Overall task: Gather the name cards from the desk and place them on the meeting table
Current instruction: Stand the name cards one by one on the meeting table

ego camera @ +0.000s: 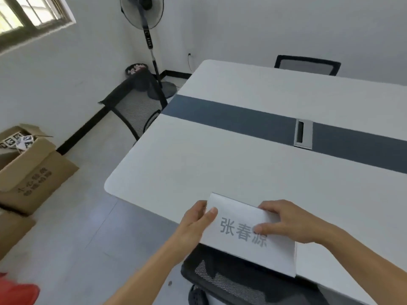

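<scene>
A white folded name card (244, 245) with grey printed characters is held over the near edge of the white meeting table (231, 164). My left hand (196, 223) grips the card's left end, thumb on its face. My right hand (290, 221) holds the card's upper right part, thumb pressed on the print. The card's lower edge hangs past the table edge, above a chair. I cannot tell whether one card or a stack is held.
A dark stripe with a cable port (303, 134) crosses the table. Black mesh chairs stand at the left end (136, 108), far side (307, 64) and below the card (222, 280). A standing fan (145, 23) is in the corner; cardboard boxes (28, 170) sit left.
</scene>
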Available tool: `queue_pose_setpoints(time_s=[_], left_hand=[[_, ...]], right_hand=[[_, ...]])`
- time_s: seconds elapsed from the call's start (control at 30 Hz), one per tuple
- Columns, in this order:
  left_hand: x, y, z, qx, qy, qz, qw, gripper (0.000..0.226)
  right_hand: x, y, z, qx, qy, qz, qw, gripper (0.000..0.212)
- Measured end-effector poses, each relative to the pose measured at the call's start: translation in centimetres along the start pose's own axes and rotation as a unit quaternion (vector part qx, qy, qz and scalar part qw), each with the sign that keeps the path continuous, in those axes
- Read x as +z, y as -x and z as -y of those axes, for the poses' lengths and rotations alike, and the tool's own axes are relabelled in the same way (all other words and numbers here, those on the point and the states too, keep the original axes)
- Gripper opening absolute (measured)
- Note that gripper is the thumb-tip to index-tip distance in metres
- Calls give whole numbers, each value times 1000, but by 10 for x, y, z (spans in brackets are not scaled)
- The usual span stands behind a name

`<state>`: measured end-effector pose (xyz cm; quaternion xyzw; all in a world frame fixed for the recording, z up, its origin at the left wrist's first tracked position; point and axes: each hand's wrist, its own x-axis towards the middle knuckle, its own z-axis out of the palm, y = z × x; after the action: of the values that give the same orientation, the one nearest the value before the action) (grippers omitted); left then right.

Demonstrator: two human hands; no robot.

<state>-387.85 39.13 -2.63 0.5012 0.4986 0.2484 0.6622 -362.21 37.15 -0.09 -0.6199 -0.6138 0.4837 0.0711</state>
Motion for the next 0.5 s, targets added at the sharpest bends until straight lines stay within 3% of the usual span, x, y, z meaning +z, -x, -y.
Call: queue_pose_setpoints(time_s=[0.17,0.33,0.5], left_hand=[[-12,-99,9,-12,-193,-9,981,36],[-7,-189,48,-31,-459,-48,887,49],[5,-241,81,-37,-575,-73,814,61]], right_hand=[[-29,-18,-35,95,52,-106,989,34],[-82,-55,-84,173,145,-241,944,32],[-123,-124,-134,154,202,-305,918,35]])
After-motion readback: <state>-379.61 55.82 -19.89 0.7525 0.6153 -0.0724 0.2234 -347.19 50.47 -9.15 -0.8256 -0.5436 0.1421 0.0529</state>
